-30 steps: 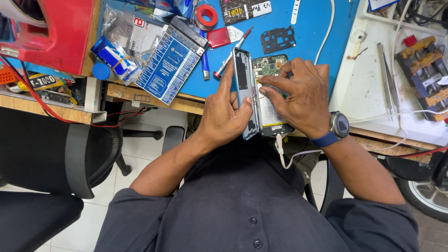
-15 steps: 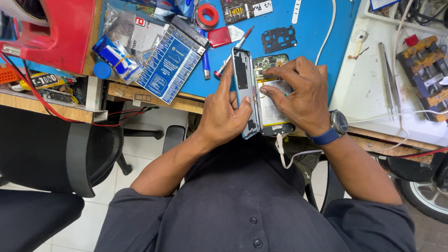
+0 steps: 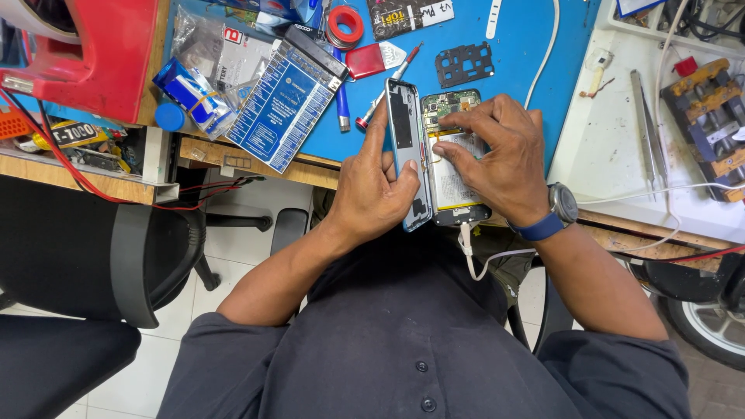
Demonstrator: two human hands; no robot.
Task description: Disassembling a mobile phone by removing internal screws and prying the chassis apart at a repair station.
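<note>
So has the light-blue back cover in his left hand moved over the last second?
No. The back cover stays tilted beside the opened phone, the same gap from the red-handled screwdriver, left hand gripping it.

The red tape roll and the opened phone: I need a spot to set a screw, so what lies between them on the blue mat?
In the head view, between the tape roll and the phone lie a red pry tool and a screwdriver; little bare mat there.
</note>
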